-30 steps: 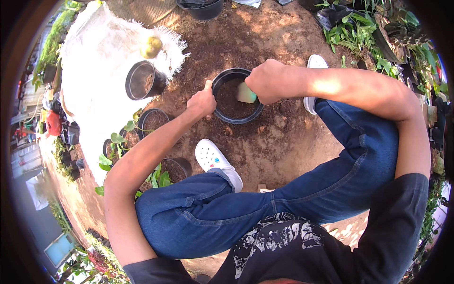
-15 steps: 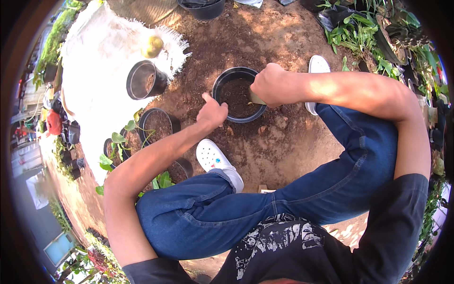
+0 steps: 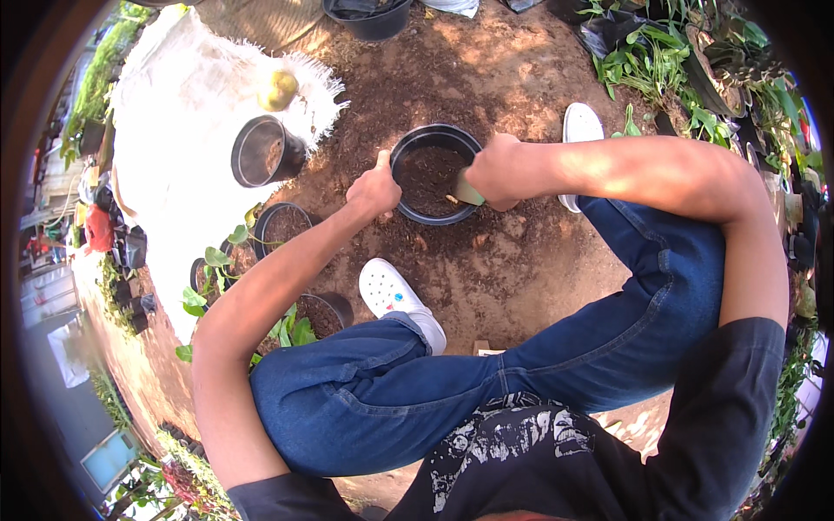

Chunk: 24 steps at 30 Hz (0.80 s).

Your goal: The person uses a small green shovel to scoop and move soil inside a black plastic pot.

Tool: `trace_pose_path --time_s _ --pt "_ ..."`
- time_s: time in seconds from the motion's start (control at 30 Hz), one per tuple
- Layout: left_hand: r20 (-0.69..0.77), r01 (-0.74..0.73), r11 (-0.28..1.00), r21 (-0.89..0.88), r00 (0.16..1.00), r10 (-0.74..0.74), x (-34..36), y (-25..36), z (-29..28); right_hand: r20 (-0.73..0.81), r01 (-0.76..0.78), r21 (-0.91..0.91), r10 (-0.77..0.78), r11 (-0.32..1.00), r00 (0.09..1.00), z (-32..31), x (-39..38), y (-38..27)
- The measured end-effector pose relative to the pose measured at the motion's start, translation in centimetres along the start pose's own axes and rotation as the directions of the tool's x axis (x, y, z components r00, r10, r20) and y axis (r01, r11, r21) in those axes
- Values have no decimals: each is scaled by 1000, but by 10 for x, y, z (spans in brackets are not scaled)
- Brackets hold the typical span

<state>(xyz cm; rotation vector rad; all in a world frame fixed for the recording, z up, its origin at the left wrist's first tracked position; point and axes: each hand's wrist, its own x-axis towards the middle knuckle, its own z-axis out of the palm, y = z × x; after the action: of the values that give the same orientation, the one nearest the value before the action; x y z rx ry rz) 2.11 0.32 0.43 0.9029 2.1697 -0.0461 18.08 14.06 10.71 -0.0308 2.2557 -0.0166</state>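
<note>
A round black plant pot [image 3: 437, 217] stands on the ground in front of me, partly filled with dark soil [image 3: 427, 178]. At its left rim, my left hand [image 3: 375, 187] is closed against the edge, thumb pointing up, the other fingers partly hidden. My right hand [image 3: 502, 170], slightly blurred, is a fist over the pot's right rim. From it a pale green, flat-bladed scoop [image 3: 470, 192] reaches down into the soil; its handle is hidden in the fist. A small yellowish bit lies on the soil beside the blade.
To the left, a tilted black pot [image 3: 257, 153] and a round yellow-green fruit [image 3: 278, 89] rest on a white woven sheet [image 3: 187, 113]. Potted soil and vines [image 3: 285, 227] stand near my left forearm. Another black pot [image 3: 373, 24] is at the far edge. Leafy plants [image 3: 653, 65] grow at far right.
My left hand has drawn back slightly left, from over the pot's rim to its outer edge. My right hand has shifted a little, and more of the scoop's blade now shows in the soil.
</note>
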Motion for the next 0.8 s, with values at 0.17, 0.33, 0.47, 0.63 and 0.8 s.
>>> trace_pose_path --time_s 0.17,0.33,0.47,0.63,0.8 --pt "28 -18 1000 -17 999 19 1 -2 -4 -63 -8 -88 2 996 998 -9 0 0" --pt "14 -44 999 -8 999 45 4 -4 -1 58 -5 -135 13 991 998 1 12 0" --pt "39 -27 999 -29 999 28 0 -1 -6 -98 1 -154 -16 988 995 -1 8 -1" --pt "7 -38 999 24 999 38 7 -5 1 -16 2 -167 -5 986 1000 6 11 2" --pt "9 -33 999 27 999 33 7 -5 1 -54 -18 -151 9 988 998 2 11 4"
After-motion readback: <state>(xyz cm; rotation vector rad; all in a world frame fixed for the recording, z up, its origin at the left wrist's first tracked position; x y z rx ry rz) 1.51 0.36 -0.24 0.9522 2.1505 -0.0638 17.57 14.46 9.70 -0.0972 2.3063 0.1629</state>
